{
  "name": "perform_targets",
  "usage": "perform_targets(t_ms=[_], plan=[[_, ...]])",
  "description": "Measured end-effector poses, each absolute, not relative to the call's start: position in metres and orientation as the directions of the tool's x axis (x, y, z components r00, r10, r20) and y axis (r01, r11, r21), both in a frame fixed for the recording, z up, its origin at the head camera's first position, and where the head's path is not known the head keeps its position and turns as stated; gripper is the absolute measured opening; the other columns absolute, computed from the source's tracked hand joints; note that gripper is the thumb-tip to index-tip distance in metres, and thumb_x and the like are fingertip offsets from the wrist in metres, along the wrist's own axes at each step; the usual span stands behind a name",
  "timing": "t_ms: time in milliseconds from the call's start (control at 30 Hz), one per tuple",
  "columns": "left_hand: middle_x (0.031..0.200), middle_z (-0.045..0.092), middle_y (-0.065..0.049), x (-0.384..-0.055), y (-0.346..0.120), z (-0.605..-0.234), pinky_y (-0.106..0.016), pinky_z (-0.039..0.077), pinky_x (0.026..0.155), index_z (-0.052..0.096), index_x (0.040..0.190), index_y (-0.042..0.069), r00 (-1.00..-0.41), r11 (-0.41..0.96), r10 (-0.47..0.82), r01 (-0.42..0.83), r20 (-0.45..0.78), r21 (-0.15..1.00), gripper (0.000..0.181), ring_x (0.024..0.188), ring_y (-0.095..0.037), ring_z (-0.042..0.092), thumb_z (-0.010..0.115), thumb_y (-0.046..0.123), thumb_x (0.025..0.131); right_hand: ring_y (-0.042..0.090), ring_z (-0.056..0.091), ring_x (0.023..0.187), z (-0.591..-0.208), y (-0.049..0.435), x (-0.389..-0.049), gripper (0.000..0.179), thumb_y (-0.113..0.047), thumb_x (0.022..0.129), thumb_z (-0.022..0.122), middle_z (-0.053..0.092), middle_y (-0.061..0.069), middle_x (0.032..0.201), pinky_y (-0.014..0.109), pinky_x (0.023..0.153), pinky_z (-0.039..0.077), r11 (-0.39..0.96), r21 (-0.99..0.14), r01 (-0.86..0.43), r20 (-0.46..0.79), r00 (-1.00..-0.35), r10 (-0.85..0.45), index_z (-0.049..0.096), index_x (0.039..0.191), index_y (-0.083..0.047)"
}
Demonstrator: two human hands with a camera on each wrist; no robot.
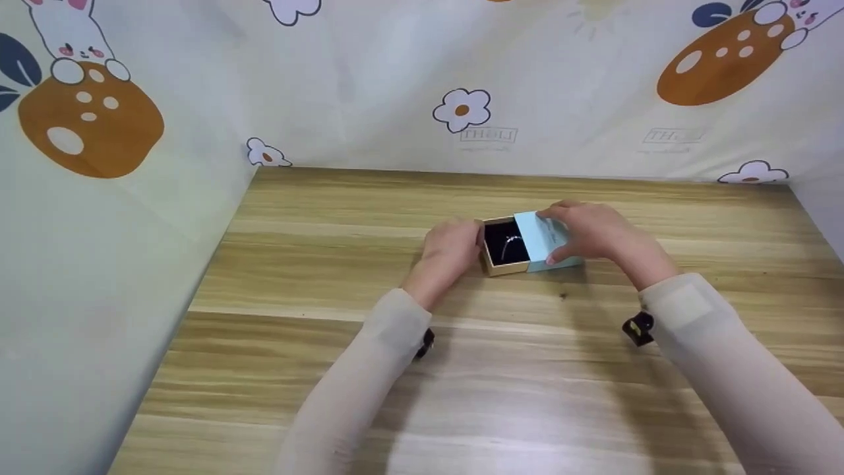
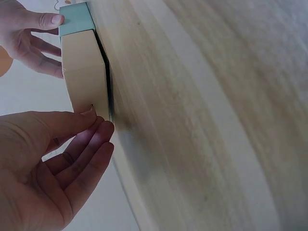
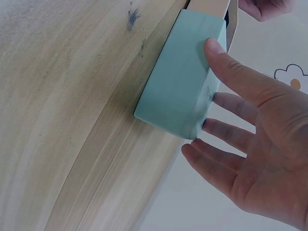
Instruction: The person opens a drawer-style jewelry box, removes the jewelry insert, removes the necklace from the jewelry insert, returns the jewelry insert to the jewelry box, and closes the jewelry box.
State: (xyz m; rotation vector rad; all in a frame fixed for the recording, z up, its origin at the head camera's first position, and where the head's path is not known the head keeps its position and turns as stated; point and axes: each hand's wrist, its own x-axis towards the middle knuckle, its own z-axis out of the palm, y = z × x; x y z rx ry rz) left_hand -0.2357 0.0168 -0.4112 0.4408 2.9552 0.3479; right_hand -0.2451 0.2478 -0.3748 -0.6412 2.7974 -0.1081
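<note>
A small jewelry box lies on the table, its tan inner drawer (image 1: 508,269) partly out of the light-blue sleeve (image 1: 535,239) toward the left. Inside the drawer, a thin, silvery, curved piece of jewelry (image 1: 512,241) rests on black lining. My left hand (image 1: 450,247) is at the drawer's outer end; in the left wrist view its thumb and index finger pinch there by a small slit, and what exactly lies between them is hidden. With thumb on one side and fingers on the other, my right hand (image 3: 274,130) holds the sleeve (image 3: 175,72).
The wood-grain table (image 1: 316,264) extends around the box on all sides. Behind it and at the left stands a pale curtain (image 1: 369,79) printed with flowers, rabbits and orange fruit. A small black device (image 1: 638,328) hangs at the right wrist.
</note>
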Motion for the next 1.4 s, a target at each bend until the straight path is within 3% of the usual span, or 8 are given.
perform_targets(t_ms=[1400], plan=[[0.103, 0.073, -0.003, -0.235, -0.003, -0.411, -0.037, 0.059, 0.079, 0.07, 0.101, 0.017, -0.941, 0.923, 0.316, 0.275, -0.119, 0.271, 0.009, 0.094, -0.021, 0.067, 0.062, 0.018, 0.095, 0.049, 0.046, 0.133, -0.374, 0.247, -0.246, 0.083, -0.036, 0.076, 0.085, 0.045, 0.026, 0.151, 0.064, 0.107, 0.039, 0.909, -0.143, -0.391, -0.252, -0.874, -0.415, 0.049, 0.145, -0.007]])
